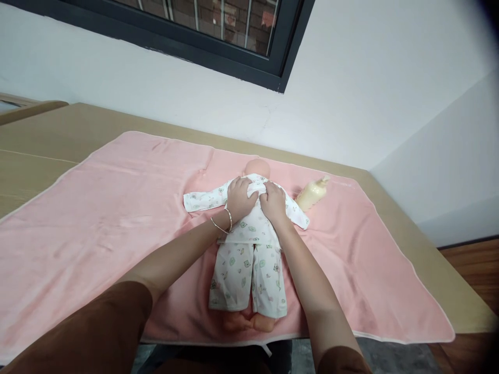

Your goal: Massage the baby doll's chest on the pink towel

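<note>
A baby doll [249,226] lies stretched out on a pink blanket, dressed in a white patterned top and matching trousers [232,275]. Its bare head [257,168] points away from me and its feet [263,323] are near the front edge; I cannot tell which way the face is turned. My left hand [239,197] rests on the upper torso, fingers spread over the cloth below the neck. Beside it, my right hand [273,201] lies on the other side of the upper torso, fingers toward the shoulder. The thumbs nearly meet.
A baby bottle with pale yellow contents [313,192] lies on the blanket [105,218], close to the doll's right-hand sleeve in view. The blanket covers much of a wooden table [413,228]. Behind stand a white wall [331,119] and a dark-framed window [268,67].
</note>
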A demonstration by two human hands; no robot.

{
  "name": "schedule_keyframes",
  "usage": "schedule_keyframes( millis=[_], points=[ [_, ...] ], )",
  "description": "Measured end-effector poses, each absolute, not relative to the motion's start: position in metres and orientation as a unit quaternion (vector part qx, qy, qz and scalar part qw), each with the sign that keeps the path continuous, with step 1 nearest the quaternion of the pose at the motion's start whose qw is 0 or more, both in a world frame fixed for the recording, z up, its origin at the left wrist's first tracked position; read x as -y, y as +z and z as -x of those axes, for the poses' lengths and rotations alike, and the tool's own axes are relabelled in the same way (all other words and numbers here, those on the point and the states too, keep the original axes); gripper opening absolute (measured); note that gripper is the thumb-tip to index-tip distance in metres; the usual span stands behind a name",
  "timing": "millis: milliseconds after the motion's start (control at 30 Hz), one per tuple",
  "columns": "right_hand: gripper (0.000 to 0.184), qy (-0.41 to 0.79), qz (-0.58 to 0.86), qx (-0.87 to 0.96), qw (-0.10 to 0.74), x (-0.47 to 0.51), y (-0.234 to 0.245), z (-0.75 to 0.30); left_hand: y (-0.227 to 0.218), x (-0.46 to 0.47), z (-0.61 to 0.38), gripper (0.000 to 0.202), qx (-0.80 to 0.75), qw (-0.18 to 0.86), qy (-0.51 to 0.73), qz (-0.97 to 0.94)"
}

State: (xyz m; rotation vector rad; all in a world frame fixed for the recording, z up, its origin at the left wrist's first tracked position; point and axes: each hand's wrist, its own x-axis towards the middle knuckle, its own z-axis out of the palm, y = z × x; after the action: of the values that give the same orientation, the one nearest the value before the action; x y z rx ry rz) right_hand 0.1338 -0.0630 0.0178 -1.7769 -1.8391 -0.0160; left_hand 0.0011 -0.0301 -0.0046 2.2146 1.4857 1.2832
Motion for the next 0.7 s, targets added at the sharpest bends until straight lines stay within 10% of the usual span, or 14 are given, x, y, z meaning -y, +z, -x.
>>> schedule_keyframes(
  millis=[233, 700],
  points=[
    [0.027, -0.058, 0.683, 0.65, 0.328, 0.0691, 0.0155, -0.1309, 0.0009, 0.0347, -0.0006, 0.003, -0.495, 0.064, 0.44, -0.746],
    [0.038, -0.041, 0.692, 0.661, 0.288, 0.0716, 0.0249, -0.1282, -0.0038, 0.0351, -0.0025, 0.021, -0.519, 0.07, 0.45, -0.723]
  ],
)
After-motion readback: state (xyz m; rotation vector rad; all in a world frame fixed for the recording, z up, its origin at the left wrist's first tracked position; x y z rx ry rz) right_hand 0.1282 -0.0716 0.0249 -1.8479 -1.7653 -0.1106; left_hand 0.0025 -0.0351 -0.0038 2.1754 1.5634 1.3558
